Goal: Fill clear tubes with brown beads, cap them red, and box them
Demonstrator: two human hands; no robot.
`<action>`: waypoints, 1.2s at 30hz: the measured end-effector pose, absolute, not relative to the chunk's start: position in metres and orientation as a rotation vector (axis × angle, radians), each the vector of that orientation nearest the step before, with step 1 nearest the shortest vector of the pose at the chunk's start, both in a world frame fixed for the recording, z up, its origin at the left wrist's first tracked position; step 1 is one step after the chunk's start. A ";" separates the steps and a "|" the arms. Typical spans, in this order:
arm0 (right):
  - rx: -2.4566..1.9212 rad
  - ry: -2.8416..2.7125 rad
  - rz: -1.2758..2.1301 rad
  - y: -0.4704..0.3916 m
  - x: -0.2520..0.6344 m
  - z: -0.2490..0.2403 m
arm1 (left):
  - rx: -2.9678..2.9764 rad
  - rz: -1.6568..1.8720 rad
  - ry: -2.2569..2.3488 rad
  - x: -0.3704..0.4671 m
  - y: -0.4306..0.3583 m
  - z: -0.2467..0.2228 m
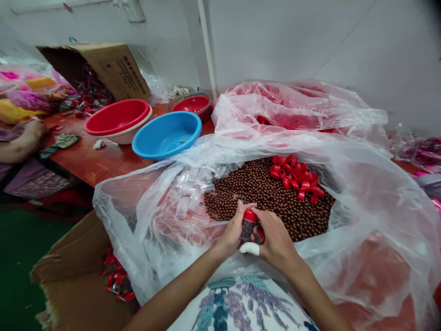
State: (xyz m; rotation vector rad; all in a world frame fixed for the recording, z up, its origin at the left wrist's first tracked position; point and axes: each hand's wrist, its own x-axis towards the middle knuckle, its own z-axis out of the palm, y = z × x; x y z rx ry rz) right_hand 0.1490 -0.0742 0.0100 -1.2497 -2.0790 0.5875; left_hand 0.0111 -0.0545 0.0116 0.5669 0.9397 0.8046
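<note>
Both hands meet at the near edge of a heap of small round brown balls (248,184). My left hand (231,235) is closed around a small clear container with a red cap (249,216), dark balls visible inside. My right hand (277,236) grips the same container from the other side, its thumb wrapped in white. Another red piece (260,236) shows beneath the right fingers; I cannot tell whether it is a loose cap. Red caps (299,177) lie on the heap's far right, and clear empty containers (193,186) on its left.
Clear plastic sheeting (372,202) surrounds the heap. Beyond stand a blue basin (168,133), a red basin (119,117) and a bag of red pieces (296,105). A cardboard box (76,271) with filled containers sits low left, another box (110,69) behind. A person's arm (24,142) rests at far left.
</note>
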 end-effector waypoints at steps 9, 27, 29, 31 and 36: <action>-1.264 -2.322 0.203 -0.070 0.148 0.010 | 0.673 0.820 0.973 0.011 -0.057 0.014; -1.189 -2.425 0.724 -0.060 0.178 0.016 | 2.056 0.461 1.859 -0.081 0.012 0.006; -1.321 -2.317 0.617 -0.043 0.190 0.007 | 2.154 0.294 1.969 -0.098 0.029 -0.002; -1.456 -2.213 0.431 -0.020 0.203 -0.003 | 2.243 0.210 1.962 -0.108 0.040 -0.010; -1.709 -2.080 0.055 0.035 0.228 -0.014 | 2.238 0.252 1.862 -0.111 0.044 -0.019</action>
